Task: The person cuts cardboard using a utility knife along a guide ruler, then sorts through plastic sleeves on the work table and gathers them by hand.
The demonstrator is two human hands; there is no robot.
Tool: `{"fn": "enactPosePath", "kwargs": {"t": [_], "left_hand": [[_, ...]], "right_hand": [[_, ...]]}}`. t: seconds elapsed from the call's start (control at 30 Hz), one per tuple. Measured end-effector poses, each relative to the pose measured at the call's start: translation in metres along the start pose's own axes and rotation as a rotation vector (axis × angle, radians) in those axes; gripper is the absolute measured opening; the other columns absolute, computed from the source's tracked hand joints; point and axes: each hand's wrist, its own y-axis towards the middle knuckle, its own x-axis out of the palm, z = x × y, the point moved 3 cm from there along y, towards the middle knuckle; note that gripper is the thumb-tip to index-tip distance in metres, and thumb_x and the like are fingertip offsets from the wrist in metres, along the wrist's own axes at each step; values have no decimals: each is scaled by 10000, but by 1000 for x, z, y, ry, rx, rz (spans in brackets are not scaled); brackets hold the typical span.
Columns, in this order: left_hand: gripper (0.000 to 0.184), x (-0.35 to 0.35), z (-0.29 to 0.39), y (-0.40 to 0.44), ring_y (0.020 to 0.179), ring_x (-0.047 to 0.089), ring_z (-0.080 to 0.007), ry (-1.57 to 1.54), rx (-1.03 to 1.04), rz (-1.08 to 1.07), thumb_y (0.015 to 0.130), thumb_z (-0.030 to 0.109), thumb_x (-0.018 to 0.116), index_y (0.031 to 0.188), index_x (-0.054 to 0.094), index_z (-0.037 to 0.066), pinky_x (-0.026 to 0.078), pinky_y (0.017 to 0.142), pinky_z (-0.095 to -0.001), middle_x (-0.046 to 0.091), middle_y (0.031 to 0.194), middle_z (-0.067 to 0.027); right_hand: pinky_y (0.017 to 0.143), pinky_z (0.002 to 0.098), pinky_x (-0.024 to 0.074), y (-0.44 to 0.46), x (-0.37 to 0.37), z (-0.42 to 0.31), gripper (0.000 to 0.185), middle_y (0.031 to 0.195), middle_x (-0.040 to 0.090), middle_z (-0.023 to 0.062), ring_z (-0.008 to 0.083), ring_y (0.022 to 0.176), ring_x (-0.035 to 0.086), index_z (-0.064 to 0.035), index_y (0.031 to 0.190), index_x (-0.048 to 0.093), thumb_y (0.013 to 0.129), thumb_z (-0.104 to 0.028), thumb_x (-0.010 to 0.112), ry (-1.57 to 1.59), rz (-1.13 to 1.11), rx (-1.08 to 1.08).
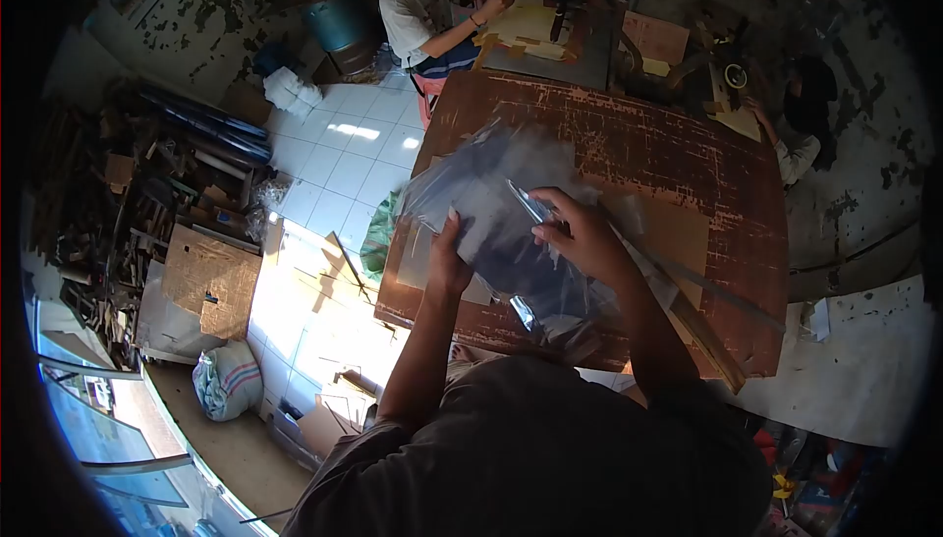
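A loose pile of clear plastic sheets (496, 169) lies spread over the brown worn table in front of me, its edges crumpled and catching the light. My left hand (450, 254) grips the pile's near left edge, thumb up on top of the plastic. Over the right part of the pile, my right hand (582, 237) has thumb and fingers curled around a shiny, folded-looking edge of plastic sheet. That edge stands slightly raised, and the fingertips partly cover it. Brown cardboard (678, 227) shows beneath and to the right of the sheets.
The scratched tabletop (678, 134) carries a long wooden strip (712, 340) and a metal straightedge (732, 301) at right. One person (422, 21) sits at the far side; another person's hand (758, 114) is near a tape roll (735, 76). A green bag (378, 237) touches the left edge.
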Motion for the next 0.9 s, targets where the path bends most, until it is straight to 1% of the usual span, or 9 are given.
{"fn": "enactPosePath", "kwargs": {"t": [0.17,0.2,0.23,0.3,0.43,0.47,0.63,0.83,0.9], "left_hand": [[559,15,8,0,1194,608,-295,43,33,-39,955,284,662,1400,469,5,510,1019,-442,595,1292,-144],[560,16,9,-1,1185,613,-299,4,13,-37,940,226,664,1408,455,1,521,1010,-446,594,1291,-149],[567,18,10,0,1176,619,-303,-35,-8,-36,925,168,667,1416,440,-2,532,1001,-449,593,1291,-155],[563,20,11,2,1167,625,-300,-32,-1,-54,924,167,669,1410,444,-4,537,992,-447,598,1282,-155],[540,28,12,11,1133,642,-291,9,-13,-43,918,168,677,1383,466,-7,550,966,-443,613,1252,-149],[540,35,14,13,1133,642,-291,12,-15,-50,918,168,677,1383,466,-7,550,966,-443,613,1252,-149],[489,77,37,19,1101,650,-274,-16,34,-113,932,190,671,1348,505,-7,546,970,-412,629,1207,-143],[371,112,71,22,1037,689,-289,-45,88,-95,957,201,637,1248,576,-21,584,920,-412,658,1141,-166],[403,116,81,20,1057,687,-306,1,98,-178,960,215,626,1268,562,-36,575,942,-425,657,1171,-188]], "right_hand": [[739,310,514,-10,2,13,511,860,734,99,130,760,671,-115,1425,460,961,-105,674,-35,-142,87],[725,352,536,-11,0,18,505,859,726,116,214,784,711,-85,1346,512,912,-200,744,-25,-148,116],[725,352,536,-11,-1,21,505,859,726,116,214,784,711,-85,1346,512,912,-200,744,-30,-143,108],[717,333,536,-13,-11,22,435,848,717,101,204,748,687,-72,1273,565,918,-244,748,-54,127,67],[754,303,527,-26,-38,38,367,985,712,83,162,882,671,-48,1217,602,953,-279,712,12,459,98],[801,316,518,-33,-45,37,332,1074,697,74,158,978,664,-57,1237,598,997,-281,649,13,457,161],[871,328,513,-62,-64,81,333,1158,686,90,180,1063,651,-63,1264,591,1007,-270,636,24,588,187],[1090,384,425,-78,-65,105,486,1392,582,139,243,1326,532,-37,1428,491,1011,-250,623,-7,539,8],[1147,436,357,-71,-74,85,653,1466,522,153,260,1391,467,-68,1462,470,957,-418,690,115,514,-69]]}}
